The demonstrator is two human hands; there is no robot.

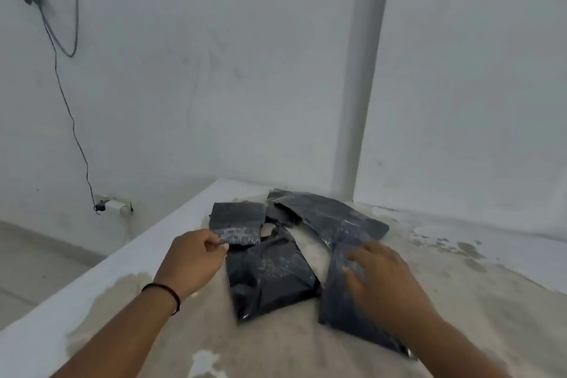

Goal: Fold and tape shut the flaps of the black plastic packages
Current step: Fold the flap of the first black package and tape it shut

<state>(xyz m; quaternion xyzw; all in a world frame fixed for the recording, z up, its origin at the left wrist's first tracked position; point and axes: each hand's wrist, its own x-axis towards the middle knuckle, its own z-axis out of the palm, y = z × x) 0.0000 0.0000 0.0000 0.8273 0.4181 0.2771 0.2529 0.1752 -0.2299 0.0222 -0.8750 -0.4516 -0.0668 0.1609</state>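
Note:
Several black plastic packages lie in a loose heap on a worn white table (92,291). My left hand (193,261) pinches the near corner of the far-left package (237,222). A bulky middle package (270,276) sits just right of that hand. My right hand (383,282) rests with spread fingers flat on the right package (346,313), which runs toward me. A long package (331,215) lies across the back of the heap. The frame is blurred, and no tape shows.
The table stands in a corner of white walls, with a white pipe (359,86) rising behind the heap. The table's left edge drops to the floor. A black cable (73,129) hangs down the left wall to a socket (115,205).

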